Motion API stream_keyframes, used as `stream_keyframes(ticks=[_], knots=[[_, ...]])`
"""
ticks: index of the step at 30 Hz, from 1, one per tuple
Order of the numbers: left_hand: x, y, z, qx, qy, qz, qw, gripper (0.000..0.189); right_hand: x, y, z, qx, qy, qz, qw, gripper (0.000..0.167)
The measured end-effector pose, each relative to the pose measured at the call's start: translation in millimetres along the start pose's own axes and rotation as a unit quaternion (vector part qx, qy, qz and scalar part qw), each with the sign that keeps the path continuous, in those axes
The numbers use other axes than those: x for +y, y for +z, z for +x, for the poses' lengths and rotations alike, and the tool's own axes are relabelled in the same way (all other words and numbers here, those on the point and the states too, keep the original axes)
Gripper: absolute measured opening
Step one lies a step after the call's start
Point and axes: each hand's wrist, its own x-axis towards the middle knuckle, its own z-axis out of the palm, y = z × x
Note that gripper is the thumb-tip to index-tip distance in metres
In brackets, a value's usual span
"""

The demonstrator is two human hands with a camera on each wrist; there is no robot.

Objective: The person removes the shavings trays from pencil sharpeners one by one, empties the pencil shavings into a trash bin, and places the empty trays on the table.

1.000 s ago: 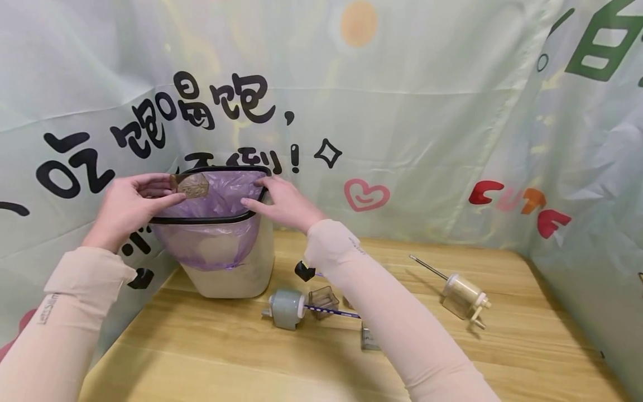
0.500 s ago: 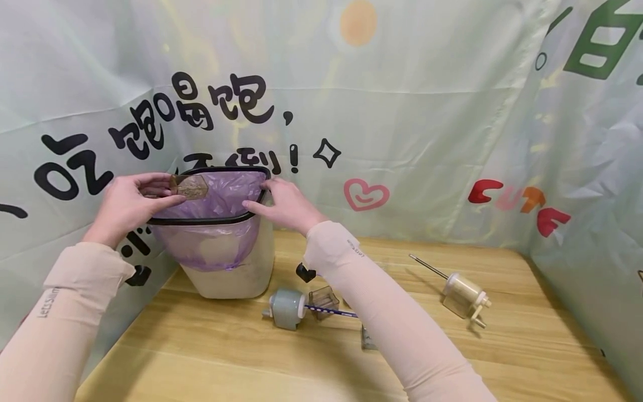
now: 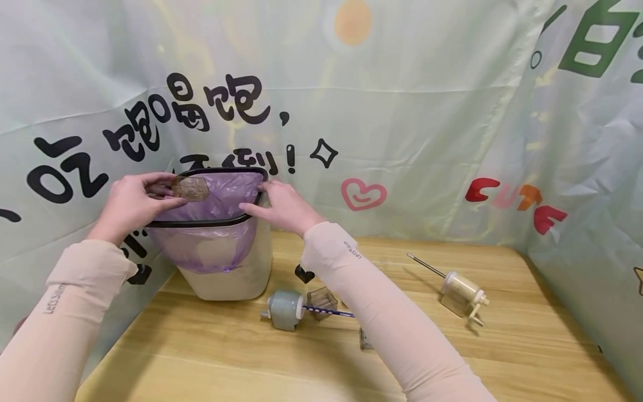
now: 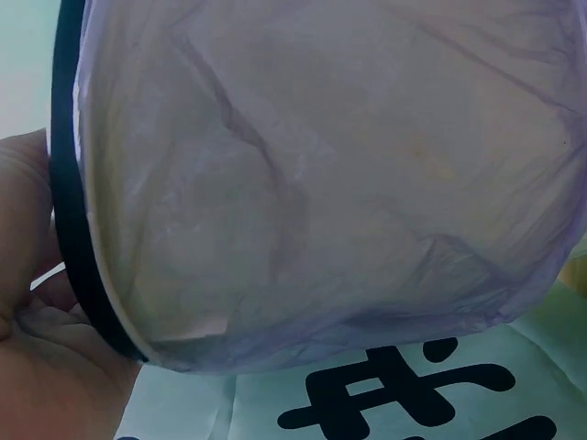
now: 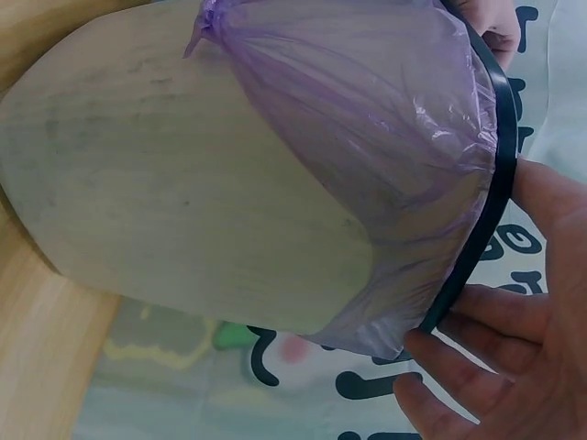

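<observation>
My left hand [image 3: 133, 204] pinches a small see-through brown plastic box [image 3: 193, 188], tilted on its side over the mouth of a trash can. In the left wrist view the box is hidden, and part of the hand [image 4: 55, 367] shows beyond the rim. The off-white trash can [image 3: 236, 287] has a black rim [image 5: 468, 252] and a purple bag [image 3: 228, 192] lining it. At the right side of the rim, my right hand [image 3: 286, 206] holds the edge between thumb and fingers [image 5: 459, 367].
A blue-grey crank pencil sharpener [image 3: 284, 310] lies before the can, with a dotted blue pencil [image 3: 329, 311] in it. Behind the pencil is another brown box [image 3: 321, 301]. A beige sharpener [image 3: 461, 293] holds a dark pencil [image 3: 427, 265]. Printed cloth [image 3: 402, 139] stands close behind.
The whole scene has slid slightly left in the head view. My left hand has tipped the brown box a little; my right hand stays at the rim.
</observation>
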Motion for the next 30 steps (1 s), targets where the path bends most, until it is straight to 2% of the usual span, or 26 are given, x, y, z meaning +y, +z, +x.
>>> stream_keyframes(ticks=[6,17,24,30], knots=[[2.1,4.0,5.0,-0.013,0.016,0.019,0.9996,0.056,-0.1,-0.7,-0.9,-0.001,0.001,-0.004,1.0000,0.078],[5.2,8.9,10.6,-0.008,0.065,0.047,0.9967,0.053,-2.9,-4.1,-3.4,0.000,0.009,-0.018,0.9998,0.078],[4.5,7.1,9.9,0.002,0.096,0.058,0.9936,0.052,-6.0,-2.6,-2.4,0.003,0.007,-0.010,0.9999,0.075],[5.3,7.9,9.8,-0.003,0.115,0.068,0.9910,0.051,-7.1,-1.7,-4.2,0.001,0.017,-0.012,0.9998,0.074]])
